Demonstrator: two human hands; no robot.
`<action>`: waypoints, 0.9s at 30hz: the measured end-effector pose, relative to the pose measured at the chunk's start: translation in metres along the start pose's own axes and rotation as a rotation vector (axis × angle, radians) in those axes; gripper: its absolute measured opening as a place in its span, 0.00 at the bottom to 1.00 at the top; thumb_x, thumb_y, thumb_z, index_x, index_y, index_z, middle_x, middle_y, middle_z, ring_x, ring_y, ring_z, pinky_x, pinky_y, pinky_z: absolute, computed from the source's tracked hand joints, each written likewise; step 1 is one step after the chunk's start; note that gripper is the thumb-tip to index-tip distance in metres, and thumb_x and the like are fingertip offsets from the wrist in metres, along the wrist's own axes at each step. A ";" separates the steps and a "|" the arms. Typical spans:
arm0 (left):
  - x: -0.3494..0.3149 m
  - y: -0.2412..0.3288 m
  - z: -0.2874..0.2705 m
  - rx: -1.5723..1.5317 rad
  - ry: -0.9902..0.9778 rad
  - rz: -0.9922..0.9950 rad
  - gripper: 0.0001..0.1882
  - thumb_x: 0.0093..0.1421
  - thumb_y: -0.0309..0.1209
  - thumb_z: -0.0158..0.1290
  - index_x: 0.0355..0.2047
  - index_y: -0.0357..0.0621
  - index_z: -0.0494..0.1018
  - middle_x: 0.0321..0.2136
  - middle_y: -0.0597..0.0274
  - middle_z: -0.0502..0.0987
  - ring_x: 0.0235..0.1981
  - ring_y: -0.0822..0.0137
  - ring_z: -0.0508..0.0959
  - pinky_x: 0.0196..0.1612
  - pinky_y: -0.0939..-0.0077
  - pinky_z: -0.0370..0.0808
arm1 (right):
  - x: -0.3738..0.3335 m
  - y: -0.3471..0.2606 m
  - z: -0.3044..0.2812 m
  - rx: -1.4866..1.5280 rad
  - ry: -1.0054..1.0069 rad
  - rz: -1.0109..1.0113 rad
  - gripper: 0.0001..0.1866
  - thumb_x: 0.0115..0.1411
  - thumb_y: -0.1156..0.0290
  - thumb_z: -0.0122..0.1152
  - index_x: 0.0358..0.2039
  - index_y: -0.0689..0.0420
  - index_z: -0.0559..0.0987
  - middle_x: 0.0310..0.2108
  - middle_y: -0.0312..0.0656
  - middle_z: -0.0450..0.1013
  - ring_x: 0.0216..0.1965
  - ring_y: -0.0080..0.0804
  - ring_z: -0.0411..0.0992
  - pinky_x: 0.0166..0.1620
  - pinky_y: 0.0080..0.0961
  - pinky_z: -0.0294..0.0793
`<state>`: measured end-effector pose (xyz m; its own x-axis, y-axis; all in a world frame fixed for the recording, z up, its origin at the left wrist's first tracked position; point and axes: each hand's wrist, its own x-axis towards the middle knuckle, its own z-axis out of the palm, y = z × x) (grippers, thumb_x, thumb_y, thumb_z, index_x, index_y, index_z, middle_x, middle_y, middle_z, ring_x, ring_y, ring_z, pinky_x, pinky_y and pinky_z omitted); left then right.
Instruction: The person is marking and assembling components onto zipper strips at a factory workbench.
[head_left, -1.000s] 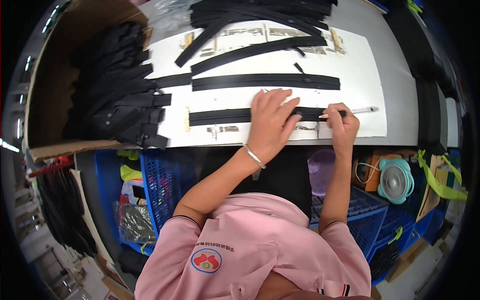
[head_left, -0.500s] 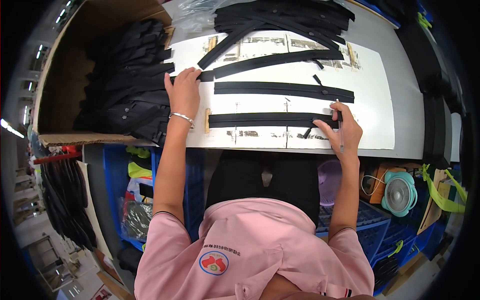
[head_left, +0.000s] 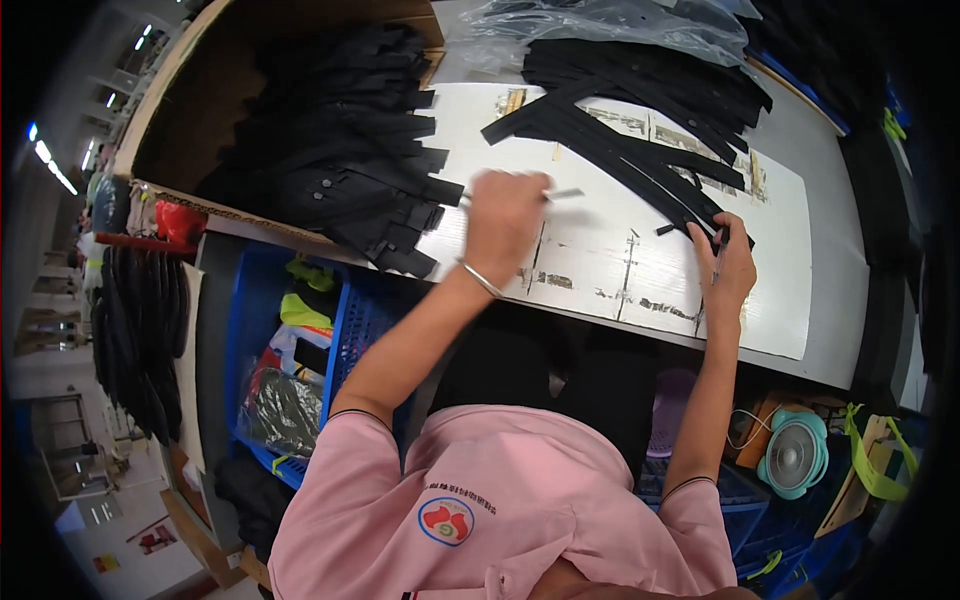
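Note:
My left hand (head_left: 507, 222), blurred by motion, is over the left part of the white board (head_left: 600, 262). Its fingers look curled in, and a short greyish strip juts out beside them, too smeared to name. My right hand (head_left: 727, 268) is closed around a pen (head_left: 720, 250) at the board's right side. Its fingertips touch the lower right end of a black zipper (head_left: 640, 180) that slants across the board. More black zippers (head_left: 640, 85) lie heaped at the far edge, some crossing each other. Another pile of black zippers (head_left: 330, 150) fills a cardboard box.
The cardboard box (head_left: 165, 150) stands at the table's left. Clear plastic wrap (head_left: 610, 30) lies at the back. Below the table are a blue crate (head_left: 345, 335) with bags and a small turquoise fan (head_left: 795, 455). Black pieces (head_left: 140, 340) hang at the far left.
The two zippers lying across the near part of the board have moved to the far right, toward the heap. My left hand has left the box's edge and moved right. The view has shifted.

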<state>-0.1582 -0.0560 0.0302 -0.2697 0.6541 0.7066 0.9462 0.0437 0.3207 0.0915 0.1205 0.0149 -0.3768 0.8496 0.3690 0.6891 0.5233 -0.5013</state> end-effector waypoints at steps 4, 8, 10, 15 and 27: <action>-0.027 0.060 0.030 -0.203 -0.175 0.107 0.10 0.52 0.21 0.57 0.36 0.45 0.78 0.32 0.64 0.78 0.36 0.60 0.77 0.44 0.65 0.71 | -0.007 0.006 -0.003 0.150 0.020 0.061 0.12 0.64 0.65 0.67 0.45 0.54 0.78 0.29 0.34 0.72 0.29 0.22 0.69 0.35 0.22 0.70; -0.044 0.099 0.050 -0.323 -0.234 0.066 0.14 0.53 0.21 0.57 0.42 0.39 0.78 0.39 0.57 0.78 0.43 0.56 0.77 0.50 0.61 0.72 | -0.048 -0.012 -0.008 0.228 0.170 0.025 0.07 0.67 0.72 0.61 0.44 0.55 0.80 0.39 0.46 0.80 0.38 0.42 0.80 0.42 0.31 0.76; -0.046 0.113 0.058 -0.377 -0.263 0.058 0.15 0.53 0.21 0.57 0.43 0.37 0.78 0.42 0.54 0.78 0.45 0.54 0.76 0.53 0.59 0.72 | -0.076 -0.025 -0.008 0.346 0.218 -0.021 0.08 0.64 0.75 0.63 0.44 0.59 0.81 0.41 0.48 0.80 0.40 0.45 0.80 0.44 0.33 0.77; -0.052 0.120 0.055 -0.446 -0.318 0.005 0.23 0.55 0.22 0.57 0.53 0.34 0.74 0.55 0.47 0.74 0.59 0.46 0.72 0.66 0.51 0.64 | -0.110 -0.025 -0.005 0.072 0.185 -0.303 0.18 0.55 0.77 0.70 0.47 0.57 0.80 0.48 0.43 0.80 0.51 0.41 0.77 0.55 0.38 0.72; -0.085 0.094 0.008 -0.040 -0.434 -0.089 0.33 0.64 0.37 0.58 0.68 0.48 0.63 0.68 0.58 0.64 0.71 0.54 0.59 0.70 0.35 0.36 | -0.116 0.000 -0.015 0.036 0.131 -0.397 0.26 0.56 0.72 0.70 0.56 0.56 0.75 0.55 0.41 0.76 0.56 0.43 0.73 0.59 0.38 0.66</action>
<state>-0.0453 -0.1014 -0.0051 -0.2421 0.9058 0.3476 0.9126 0.0910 0.3986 0.1442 0.0210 -0.0161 -0.5252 0.5674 0.6343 0.4834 0.8123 -0.3264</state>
